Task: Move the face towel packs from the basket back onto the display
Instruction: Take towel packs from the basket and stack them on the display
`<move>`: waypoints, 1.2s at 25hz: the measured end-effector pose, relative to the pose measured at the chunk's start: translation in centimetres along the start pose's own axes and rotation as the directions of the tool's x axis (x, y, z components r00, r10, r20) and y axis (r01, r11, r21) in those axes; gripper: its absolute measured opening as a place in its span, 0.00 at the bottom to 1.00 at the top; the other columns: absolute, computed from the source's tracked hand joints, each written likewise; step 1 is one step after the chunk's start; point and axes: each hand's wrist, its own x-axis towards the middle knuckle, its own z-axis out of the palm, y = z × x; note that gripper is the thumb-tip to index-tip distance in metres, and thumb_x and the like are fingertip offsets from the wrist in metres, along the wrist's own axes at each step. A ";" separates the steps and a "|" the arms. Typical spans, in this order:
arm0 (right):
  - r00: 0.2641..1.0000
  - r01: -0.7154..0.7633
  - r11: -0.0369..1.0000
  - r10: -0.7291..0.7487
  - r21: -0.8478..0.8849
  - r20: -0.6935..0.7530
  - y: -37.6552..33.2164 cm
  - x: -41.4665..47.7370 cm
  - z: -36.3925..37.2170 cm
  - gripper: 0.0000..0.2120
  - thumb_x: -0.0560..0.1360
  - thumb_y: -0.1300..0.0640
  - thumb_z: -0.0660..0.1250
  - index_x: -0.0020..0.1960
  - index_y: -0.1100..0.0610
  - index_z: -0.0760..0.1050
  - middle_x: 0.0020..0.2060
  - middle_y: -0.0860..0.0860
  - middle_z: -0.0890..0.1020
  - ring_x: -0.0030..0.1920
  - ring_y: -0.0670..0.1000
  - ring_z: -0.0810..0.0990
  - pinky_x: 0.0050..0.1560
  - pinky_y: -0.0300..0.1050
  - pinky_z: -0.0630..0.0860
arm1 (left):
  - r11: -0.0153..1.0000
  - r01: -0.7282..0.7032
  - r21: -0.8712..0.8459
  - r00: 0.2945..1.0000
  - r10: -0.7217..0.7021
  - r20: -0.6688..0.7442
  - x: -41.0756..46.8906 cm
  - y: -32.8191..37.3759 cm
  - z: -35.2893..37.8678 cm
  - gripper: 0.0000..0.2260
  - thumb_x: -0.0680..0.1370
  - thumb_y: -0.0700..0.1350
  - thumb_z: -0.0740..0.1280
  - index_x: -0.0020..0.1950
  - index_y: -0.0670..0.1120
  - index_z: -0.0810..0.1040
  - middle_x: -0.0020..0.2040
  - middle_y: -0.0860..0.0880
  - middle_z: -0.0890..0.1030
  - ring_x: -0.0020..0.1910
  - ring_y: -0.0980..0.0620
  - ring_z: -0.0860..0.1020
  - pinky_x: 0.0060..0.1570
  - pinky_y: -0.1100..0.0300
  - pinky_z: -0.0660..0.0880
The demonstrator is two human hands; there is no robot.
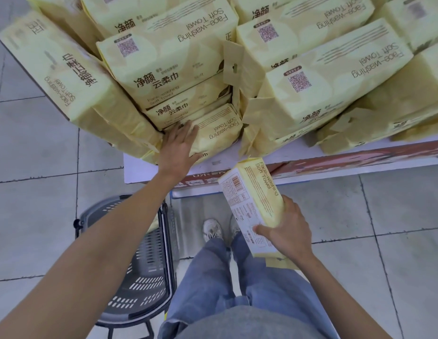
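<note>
My left hand lies flat on a yellow face towel pack at the bottom of the display stack, fingers spread along its left end. My right hand grips another yellow face towel pack below the display's front edge, tilted with its barcode side up. The display is a pile of several yellow packs on a low white platform. A dark plastic basket stands on the floor at lower left, partly hidden by my left forearm; a sliver of yellow shows inside it.
The platform has a red printed front strip. Grey floor tiles surround it. My jeans-clad legs and white shoes stand just right of the basket. Large yellow packs overhang the display's left corner.
</note>
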 end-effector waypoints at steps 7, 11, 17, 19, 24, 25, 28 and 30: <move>0.991 0.132 0.990 -0.132 -0.048 0.005 -1.2 -0.9 -1.1 0.41 0.58 0.45 0.76 0.65 0.49 0.62 0.58 0.48 0.72 0.54 0.52 0.75 0.47 0.46 0.72 | 0.898 0.036 -0.438 0.992 -0.087 -0.096 -4.3 1.8 -3.0 0.26 0.77 0.58 0.59 0.71 0.43 0.68 0.72 0.43 0.68 0.70 0.45 0.67 0.68 0.47 0.65; 0.960 0.274 0.956 -0.278 -0.100 -0.024 -4.1 -2.2 -1.6 0.42 0.58 0.44 0.75 0.68 0.47 0.60 0.59 0.47 0.70 0.57 0.53 0.75 0.48 0.46 0.72 | 0.431 0.400 -0.809 0.890 -0.394 0.231 -9.1 3.4 -5.8 0.37 0.67 0.70 0.59 0.72 0.53 0.63 0.71 0.50 0.69 0.65 0.51 0.70 0.63 0.51 0.67; 0.856 0.493 0.861 -0.506 -0.128 -0.107 -10.3 -4.0 -1.2 0.42 0.58 0.41 0.73 0.66 0.51 0.61 0.53 0.48 0.70 0.54 0.52 0.73 0.45 0.46 0.71 | -0.223 0.298 -0.928 0.836 -0.409 0.366 -10.8 5.4 -8.4 0.49 0.57 0.62 0.73 0.73 0.55 0.55 0.64 0.50 0.75 0.59 0.50 0.77 0.58 0.46 0.75; 0.831 0.551 0.831 -0.555 -0.073 -0.039 -11.2 -4.1 -1.5 0.44 0.57 0.38 0.73 0.68 0.50 0.60 0.55 0.47 0.70 0.55 0.49 0.72 0.50 0.45 0.72 | -0.234 0.227 -0.945 0.801 -0.507 0.318 -10.1 5.4 -9.5 0.48 0.58 0.54 0.76 0.72 0.54 0.55 0.62 0.50 0.76 0.58 0.49 0.78 0.57 0.47 0.76; 0.716 0.614 0.734 -0.673 0.290 0.184 -12.7 -1.4 -6.4 0.48 0.55 0.43 0.80 0.68 0.37 0.57 0.58 0.38 0.69 0.56 0.38 0.70 0.55 0.33 0.68 | -0.255 0.457 -0.852 0.841 -0.188 0.507 -9.0 1.6 -13.1 0.29 0.52 0.54 0.74 0.51 0.44 0.80 0.41 0.46 0.86 0.43 0.45 0.83 0.42 0.55 0.79; 0.684 0.662 0.702 -0.709 0.263 0.172 -13.4 -0.6 -7.5 0.51 0.54 0.45 0.81 0.69 0.38 0.55 0.61 0.37 0.68 0.58 0.36 0.69 0.58 0.33 0.67 | -0.258 0.503 -0.825 0.840 -0.077 0.537 -8.9 1.0 -13.9 0.26 0.50 0.51 0.76 0.46 0.43 0.83 0.38 0.45 0.85 0.38 0.46 0.83 0.37 0.58 0.80; 0.503 0.858 0.514 -0.837 -0.004 0.214 -16.4 0.4 -9.4 0.58 0.53 0.44 0.81 0.74 0.43 0.51 0.71 0.44 0.62 0.69 0.42 0.62 0.68 0.39 0.60 | -0.239 0.606 -0.759 0.796 0.173 0.581 -8.1 -0.1 -15.1 0.30 0.44 0.52 0.82 0.43 0.42 0.85 0.38 0.43 0.85 0.33 0.48 0.84 0.30 0.60 0.79; 0.339 0.938 0.292 -0.887 -0.187 0.314 -18.4 0.8 -9.8 0.59 0.54 0.43 0.80 0.75 0.47 0.50 0.73 0.47 0.62 0.71 0.46 0.61 0.69 0.41 0.60 | -0.134 0.643 -0.754 0.752 0.300 0.587 -7.8 -0.2 -15.4 0.31 0.46 0.53 0.82 0.45 0.42 0.85 0.41 0.43 0.85 0.36 0.48 0.84 0.33 0.59 0.80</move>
